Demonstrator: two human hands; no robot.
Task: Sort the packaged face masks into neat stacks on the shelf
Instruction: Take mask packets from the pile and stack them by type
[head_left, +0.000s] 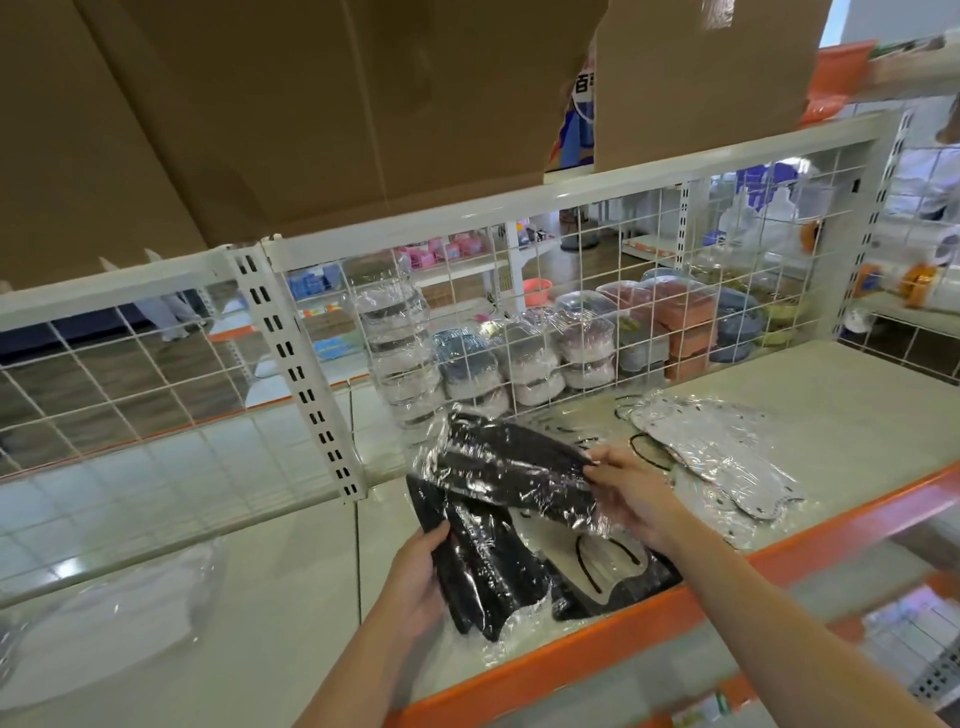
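Packaged masks on the shelf

A black pack (514, 470) is lifted, tilted, above a black stack (483, 577). A white mask pack (608, 564) lies flat beside it; grey speckled packs (722, 457) lie further right on the shelf (857, 395).

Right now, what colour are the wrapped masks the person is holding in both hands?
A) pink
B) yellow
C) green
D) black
D: the left hand grips a lower pack of black masks, and the right hand pinches another black pack above it, both in shiny clear wrap.
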